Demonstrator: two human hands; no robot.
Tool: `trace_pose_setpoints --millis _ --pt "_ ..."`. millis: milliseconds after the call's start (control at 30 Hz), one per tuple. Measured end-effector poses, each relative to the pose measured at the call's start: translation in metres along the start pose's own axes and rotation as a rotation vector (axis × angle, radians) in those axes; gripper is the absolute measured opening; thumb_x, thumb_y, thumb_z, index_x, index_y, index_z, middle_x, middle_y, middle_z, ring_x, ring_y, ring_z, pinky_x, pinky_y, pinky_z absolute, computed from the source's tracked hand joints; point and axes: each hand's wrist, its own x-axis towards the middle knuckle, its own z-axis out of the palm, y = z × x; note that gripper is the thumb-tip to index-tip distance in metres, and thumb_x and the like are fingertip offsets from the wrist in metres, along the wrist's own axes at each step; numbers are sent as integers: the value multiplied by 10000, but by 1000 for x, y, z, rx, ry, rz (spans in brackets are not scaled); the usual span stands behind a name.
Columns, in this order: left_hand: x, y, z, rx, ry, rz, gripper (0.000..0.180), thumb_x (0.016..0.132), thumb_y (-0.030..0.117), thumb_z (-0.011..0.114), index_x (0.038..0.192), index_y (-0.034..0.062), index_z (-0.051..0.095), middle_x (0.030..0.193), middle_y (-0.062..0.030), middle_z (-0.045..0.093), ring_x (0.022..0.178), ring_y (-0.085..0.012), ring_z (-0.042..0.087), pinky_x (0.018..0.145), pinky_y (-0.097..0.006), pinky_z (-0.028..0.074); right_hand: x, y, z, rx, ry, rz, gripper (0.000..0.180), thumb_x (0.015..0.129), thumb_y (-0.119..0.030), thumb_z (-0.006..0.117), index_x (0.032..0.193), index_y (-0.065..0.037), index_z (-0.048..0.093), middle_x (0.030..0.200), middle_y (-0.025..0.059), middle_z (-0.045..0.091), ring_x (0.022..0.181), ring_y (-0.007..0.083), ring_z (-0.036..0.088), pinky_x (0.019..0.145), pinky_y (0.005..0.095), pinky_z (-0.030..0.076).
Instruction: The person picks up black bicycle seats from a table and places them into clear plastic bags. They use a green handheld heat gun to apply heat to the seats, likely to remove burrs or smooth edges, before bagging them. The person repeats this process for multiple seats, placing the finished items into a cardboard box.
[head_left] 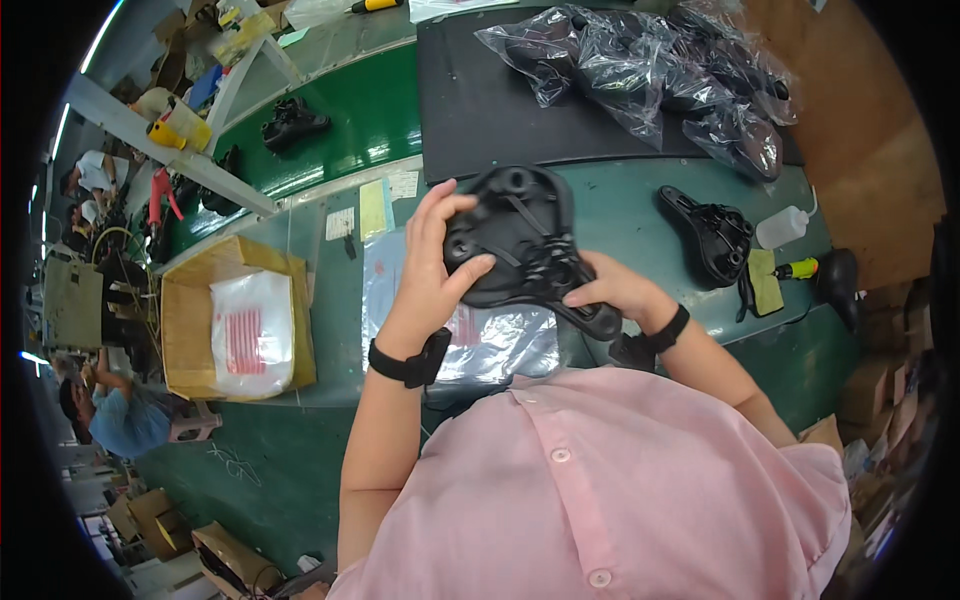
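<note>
Between my hands is a black bicycle saddle [510, 245], turned so its underside with rails and fittings faces up. My left hand [425, 270] is closed on its wide rear end, thumb across the underside. The narrow nose is pinched by my right hand [625, 292]. Below the saddle, clear plastic bags [505, 350] with red print lie flat on the green table. A second black saddle [705, 240] rests underside up to the right, beside a white squeeze bottle [783, 228].
Several bagged saddles [630, 65] lie on a black mat [460, 110] at the back. Right: a yellow-green cloth [765, 285] and yellow-black tool [797, 269]. Left: a yellow bin [180, 330] holding plastic bags. Another saddle [293, 123] sits on the green belt. A co-worker [125, 415] sits far left.
</note>
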Motion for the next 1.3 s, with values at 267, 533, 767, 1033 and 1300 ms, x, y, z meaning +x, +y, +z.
trace_pose_setpoints --millis 267,533,767,1033,1300 --pt "-177 -159 70 657 -318 -582 668 882 441 585 1457 210 335 1518 -194 265 1376 -459 237 1065 -644 219 -71 103 -74 131 540 36 475 807 -67 690 1231 -10 484 989 72 635 821 184 648 739 319 555" --pt "-92 -143 94 537 -336 -454 648 822 377 638 1288 -20 425 1231 -207 531 1102 -435 509 957 -502 418 -77 151 -77 444 589 67 287 882 -204 663 1092 -48 545 910 96 655 754 260 673 671 381 575" --pt "-99 -112 195 712 -374 -384 302 827 214 618 999 -23 544 942 -228 605 842 -391 629 741 -427 539 -74 145 -75 429 564 99 309 911 -281 628 1092 -40 559 903 127 667 745 279 674 667 383 576" --pt "-97 -150 116 -102 -261 -855 260 794 233 714 693 24 595 602 -91 607 570 -175 596 553 -321 471 -81 122 -65 681 182 -16 468 903 -315 620 1214 23 525 1055 217 643 811 314 679 688 406 578" --pt "-91 -113 91 -309 -164 -721 142 911 138 563 858 12 602 758 -32 637 639 -90 568 570 -246 470 23 86 0 531 62 17 395 934 -266 605 1245 -37 525 1083 87 658 884 174 663 749 318 558"
